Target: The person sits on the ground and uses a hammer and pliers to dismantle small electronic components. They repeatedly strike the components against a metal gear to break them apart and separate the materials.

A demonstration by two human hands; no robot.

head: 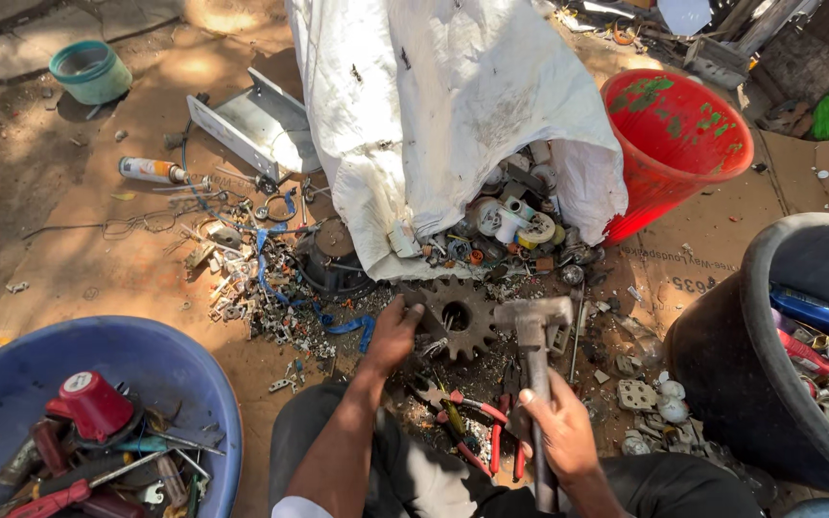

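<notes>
Bare dirt ground (69, 259) in dappled sun, strewn with scrap. Nearest, a blue tub (11, 384) left of the rusty gear (458, 317) and a black bin (750, 355) right of it leave little room. The right hand (558, 432) is clamped on a hammer (536, 331) whose head is over the gear; the left hand (393, 336) grips the gear's edge. Beyond it, a white sack (453, 105) and red bucket (674, 144).

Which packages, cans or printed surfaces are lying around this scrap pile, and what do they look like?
Spray can: lying on its side on the ground at upper left, a white and orange cylinder.
Cardboard sheet: flat on the ground below the red bucket, brown with dark print.
White sack: top centre, dirty woven bag spilling small scrap parts.
Blue tube: inside the black tub at right, glossy.
</notes>
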